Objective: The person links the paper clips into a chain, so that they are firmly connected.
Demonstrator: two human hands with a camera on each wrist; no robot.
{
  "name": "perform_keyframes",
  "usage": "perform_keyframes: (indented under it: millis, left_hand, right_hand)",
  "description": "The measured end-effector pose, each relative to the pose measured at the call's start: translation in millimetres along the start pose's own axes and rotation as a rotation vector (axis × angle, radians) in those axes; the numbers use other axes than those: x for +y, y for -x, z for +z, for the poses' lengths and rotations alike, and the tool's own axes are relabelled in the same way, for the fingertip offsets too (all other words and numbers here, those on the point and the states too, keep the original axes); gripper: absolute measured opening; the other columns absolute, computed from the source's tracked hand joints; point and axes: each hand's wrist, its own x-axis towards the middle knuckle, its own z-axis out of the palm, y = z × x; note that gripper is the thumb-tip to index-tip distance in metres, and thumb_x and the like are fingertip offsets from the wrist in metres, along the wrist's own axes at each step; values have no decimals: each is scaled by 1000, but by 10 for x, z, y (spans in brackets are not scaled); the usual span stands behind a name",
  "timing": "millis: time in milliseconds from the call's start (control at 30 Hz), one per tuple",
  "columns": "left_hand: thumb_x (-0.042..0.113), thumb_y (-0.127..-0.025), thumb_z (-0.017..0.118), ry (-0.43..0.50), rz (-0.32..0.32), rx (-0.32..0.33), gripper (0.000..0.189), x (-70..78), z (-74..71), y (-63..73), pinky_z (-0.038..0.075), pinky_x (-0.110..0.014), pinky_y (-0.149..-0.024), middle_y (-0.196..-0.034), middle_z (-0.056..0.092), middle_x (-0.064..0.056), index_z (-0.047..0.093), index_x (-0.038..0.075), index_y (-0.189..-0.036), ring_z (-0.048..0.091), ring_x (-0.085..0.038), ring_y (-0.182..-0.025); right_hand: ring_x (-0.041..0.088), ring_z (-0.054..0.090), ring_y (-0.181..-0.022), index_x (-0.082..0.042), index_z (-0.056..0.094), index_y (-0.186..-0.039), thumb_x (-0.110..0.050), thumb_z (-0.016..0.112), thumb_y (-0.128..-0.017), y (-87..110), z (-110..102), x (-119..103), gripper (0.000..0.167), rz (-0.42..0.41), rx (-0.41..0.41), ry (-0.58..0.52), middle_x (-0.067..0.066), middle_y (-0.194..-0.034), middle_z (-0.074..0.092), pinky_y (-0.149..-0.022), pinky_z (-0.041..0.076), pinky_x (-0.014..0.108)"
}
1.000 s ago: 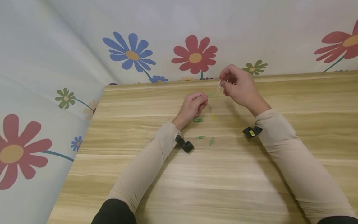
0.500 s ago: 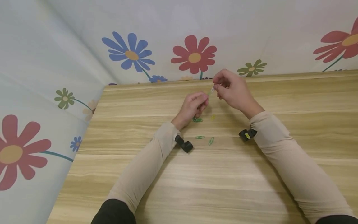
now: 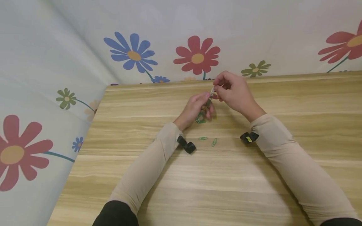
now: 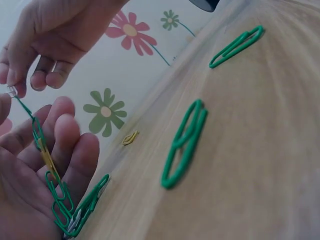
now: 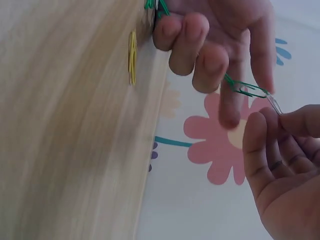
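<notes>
Tabletop (image 3: 226, 182) with wood grain, viewed from above: the right hand (image 3: 236, 92) pinches a white paperclip (image 3: 212, 90) at the thumb tip of the left hand (image 3: 193, 108), along whose fingers lies a mostly green paperclip strand (image 3: 208, 103). Nearer the viewer, 2 green paperclips (image 3: 202, 138) (image 3: 214, 142) lie just apart — between the 2 beige-sleeved forearms (image 3: 150, 163) (image 3: 299, 172), each with a black wrist device (image 3: 186, 146) (image 3: 249, 138). Behind rises a pale wall covering (image 3: 158, 18) printed with flowers.

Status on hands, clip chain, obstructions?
Right hand pinches white paper clip at end of paper-clip chain. Left hand at chain, grip unclear. Nothing evidently in the way; two loose green paper clips, yellow paper clip lie aside.
</notes>
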Motion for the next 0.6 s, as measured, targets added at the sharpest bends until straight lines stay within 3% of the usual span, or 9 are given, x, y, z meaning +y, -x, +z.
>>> perform_keyframes:
  millis: [167,400,500,600]
  left_hand:
    - [27,-110,38,10,34,8,40,-7,-2,0,45,-27,-63,-81,67,-8,61,-5,-107,62,-21,-72]
    - [12,-107,45,154,41,61,28,7,13,-7,56,-39,-87,-86,66,-6,63,4,-87,65,-20,-85]
    - [9,-107,45,214,51,102,29,10,11,-12,56,-37,-84,-82,65,-6,64,7,-85,63,-18,-81]
    - [8,-106,45,249,68,146,29,10,5,-18,56,-32,-77,-78,64,-4,65,8,-85,62,-17,-77]
  right_hand:
    - [21,61,-70,-1,65,-104,-2,60,-96,4,45,-15,10,-40,-37,81,10,-90,67,-61,51,22]
    - [22,61,-70,0,65,-106,-1,59,-97,2,41,-12,11,-22,-73,103,13,-94,68,-60,51,22]
    - [24,62,-69,0,64,-109,-3,57,-98,-4,0,-1,13,33,-112,97,14,-95,67,-60,52,24]
    - [26,61,-70,-1,64,-110,-6,57,-98,-18,-49,40,15,98,-213,194,13,-90,65,-62,51,30]
